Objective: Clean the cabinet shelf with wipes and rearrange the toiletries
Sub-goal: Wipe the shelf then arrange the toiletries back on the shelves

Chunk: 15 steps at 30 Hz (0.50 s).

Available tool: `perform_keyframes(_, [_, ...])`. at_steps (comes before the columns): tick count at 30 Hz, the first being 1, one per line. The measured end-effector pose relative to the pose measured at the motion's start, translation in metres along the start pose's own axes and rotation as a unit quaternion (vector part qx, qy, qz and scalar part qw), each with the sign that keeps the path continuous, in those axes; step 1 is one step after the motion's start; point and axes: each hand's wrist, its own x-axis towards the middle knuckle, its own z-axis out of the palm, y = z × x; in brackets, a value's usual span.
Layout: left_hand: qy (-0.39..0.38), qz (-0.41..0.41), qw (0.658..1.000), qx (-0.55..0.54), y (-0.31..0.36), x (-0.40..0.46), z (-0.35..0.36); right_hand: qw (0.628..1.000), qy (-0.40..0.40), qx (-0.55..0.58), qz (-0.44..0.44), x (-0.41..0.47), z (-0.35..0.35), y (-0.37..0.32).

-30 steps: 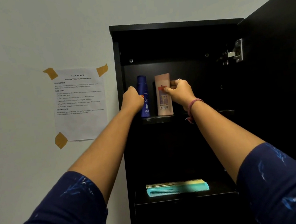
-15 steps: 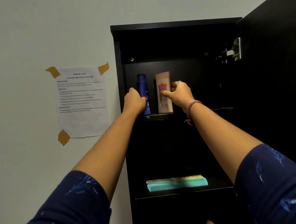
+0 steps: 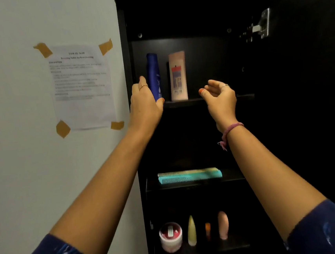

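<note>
Landmark: top shelf (image 3: 227,99), front edge lit.

Far left of the shelf, on the wall: paper sheet (image 3: 82,87), taped at four corners, just beside the cabinet's (image 3: 126,69) left side panel.

Left hand (image 3: 145,104): at the shelf's left end, against the side panel. Fingers extended and apart, thumb touching the base of the blue bottle (image 3: 153,77); not curled round it. Blue bottle upright on the shelf, close to the left panel, little room on that side.

Right of it, a narrow gap, then the pink bottle (image 3: 177,75), upright near the shelf's front edge.

Right hand (image 3: 219,97): in front of the shelf edge, apart from the pink bottle, holding nothing; fingers loosely curled, spread. Shelf to the right of the pink bottle is bare as far as the dark right side.

Below the shelf: combs (image 3: 189,176) lying flat on the middle shelf; lower still, a red jar (image 3: 170,237) and three small upright items, spaced apart.

Far right: open door (image 3: 316,71), hinge (image 3: 263,23) above shelf level.
</note>
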Motion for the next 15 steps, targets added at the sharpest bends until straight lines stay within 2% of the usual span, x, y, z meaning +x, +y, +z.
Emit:
perform_keyframes(4, [-0.007, 0.030, 0.999, -0.020, -0.011, -0.050, 0.011, 0.998, 0.026, 0.054, 0.031, -0.049, -0.024, 0.032])
perform_keyframes(8, [-0.049, 0.046, 0.997, -0.025, -0.028, -0.116, 0.028, 0.996, 0.039, 0.049, 0.063, -0.117, -0.057, 0.074])
perform_keyframes(11, [-0.094, 0.043, 0.993, -0.050, -0.043, -0.172, 0.044, 0.990, 0.054, 0.037, 0.124, -0.170, -0.088, 0.117])
perform_keyframes(15, [-0.169, -0.013, 0.982, -0.088, -0.064, -0.250, 0.076, 0.970, 0.056, 0.004, 0.237, -0.245, -0.130, 0.182])
